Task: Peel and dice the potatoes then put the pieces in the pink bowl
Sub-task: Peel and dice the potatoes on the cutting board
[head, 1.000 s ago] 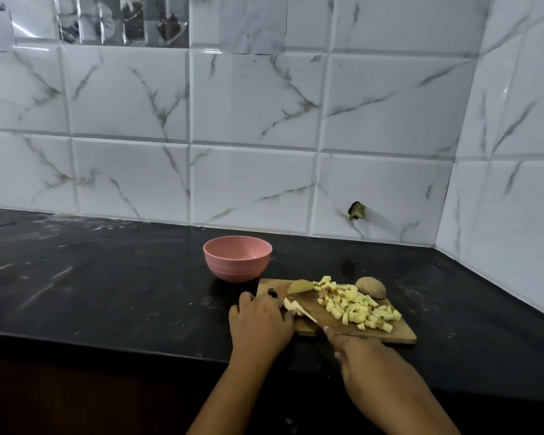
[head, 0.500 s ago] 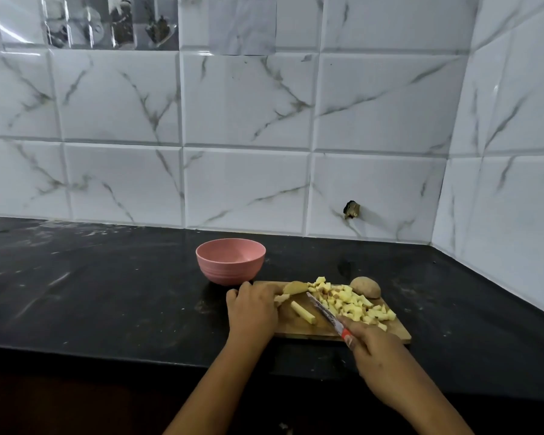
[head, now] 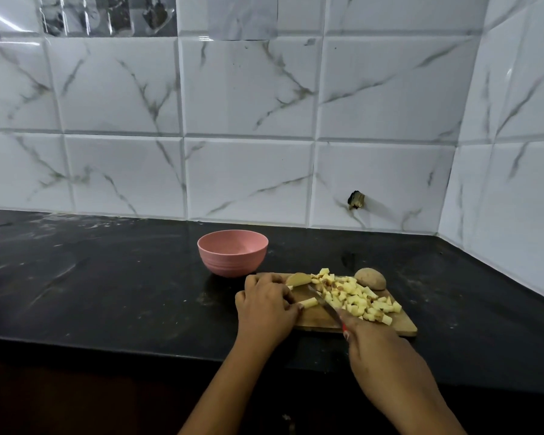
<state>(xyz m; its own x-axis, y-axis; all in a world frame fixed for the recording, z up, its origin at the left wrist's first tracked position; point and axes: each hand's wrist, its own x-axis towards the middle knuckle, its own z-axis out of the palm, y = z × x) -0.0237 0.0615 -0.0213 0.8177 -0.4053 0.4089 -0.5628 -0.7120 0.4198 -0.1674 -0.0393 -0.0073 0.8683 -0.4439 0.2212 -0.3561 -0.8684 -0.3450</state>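
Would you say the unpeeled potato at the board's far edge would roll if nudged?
Probably: the potato looks rounded and sits at the back edge of the board, so a nudge might roll it off. Its matte, unpeeled skin likely grips well, not slippery.

A kitchen worktop in a tiled corner.
A black stone countertop (head: 107,277) met walls of white marble-look tiles (head: 248,89) at a corner; on it sat a wooden chopping board (head: 314,317) heaped with diced potato (head: 355,296), a whole unpeeled potato (head: 370,278) at its far edge, and a pink bowl (head: 233,252) just beside the board's far left corner.
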